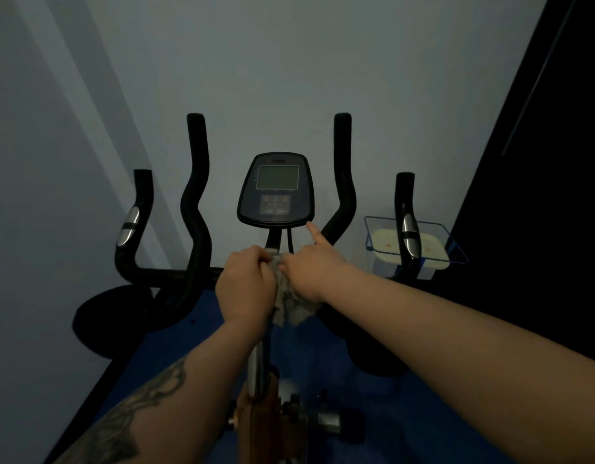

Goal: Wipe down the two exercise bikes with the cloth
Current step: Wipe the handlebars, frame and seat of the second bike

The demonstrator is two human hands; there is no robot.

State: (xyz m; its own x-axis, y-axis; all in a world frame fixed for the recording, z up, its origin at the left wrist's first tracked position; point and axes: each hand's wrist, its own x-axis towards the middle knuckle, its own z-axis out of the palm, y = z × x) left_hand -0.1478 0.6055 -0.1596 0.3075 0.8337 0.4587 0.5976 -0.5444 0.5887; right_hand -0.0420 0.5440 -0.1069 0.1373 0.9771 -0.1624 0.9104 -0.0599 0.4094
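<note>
**A:** So, where's the cloth (291,301) right now?

**B:** Bunched at the top of the bike's centre post (260,358), just under the console (276,190), where the handlebar (175,274) crosses. Both hands are on it. The left hand (246,288) has its grip curled round the grey cloth and the post together. The right hand (304,271) pinches the cloth's other side with thumb and lower fingers, while its index finger (313,234) sticks out straight, its tip at the console's lower edge.

**B:** Looks to me like the stem joint is being wiped.

**A:** How would you do that well?

**B:** Keep the cloth wrapped right around the tube and twist as well as slide, so the back of the post gets covered too. I'd take care near the two thin cables (287,241) under the console; a tug there could loosen them.

**A:** And after that?

**B:** Probably the foam grips and the silver pulse sensors (129,226), which hands touch most. The screen wants a light pass, not pressure. Only one bike shows here, so I'd guess plenty of the job remains.

**A:** Anything nearby?

**B:** A clear bin (456,244) on the floor to the right, well apart.
</note>
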